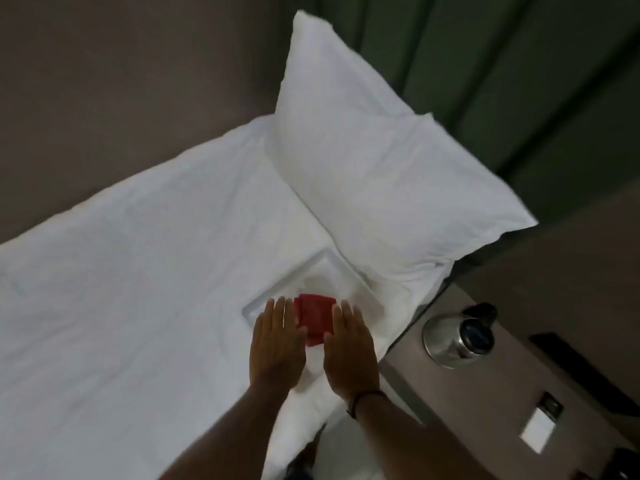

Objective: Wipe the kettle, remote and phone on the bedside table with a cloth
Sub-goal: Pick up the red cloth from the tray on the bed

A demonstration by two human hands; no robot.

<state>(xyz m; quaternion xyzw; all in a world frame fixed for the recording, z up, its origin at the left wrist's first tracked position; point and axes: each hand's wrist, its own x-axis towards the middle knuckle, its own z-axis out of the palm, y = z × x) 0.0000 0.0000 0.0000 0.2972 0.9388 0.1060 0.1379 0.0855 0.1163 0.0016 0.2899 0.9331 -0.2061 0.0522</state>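
A folded red cloth lies on the white bed near its right edge. My left hand and my right hand hover flat on either side of it, fingers spread, each overlapping an edge of the cloth and holding nothing. A steel kettle with a black lid and handle stands on the brown bedside table to the right. A long dark remote lies farther right on that table. No phone can be made out.
A white pillow leans at the head of the bed. A white card or switch plate sits on the table's near right. Green curtains hang behind.
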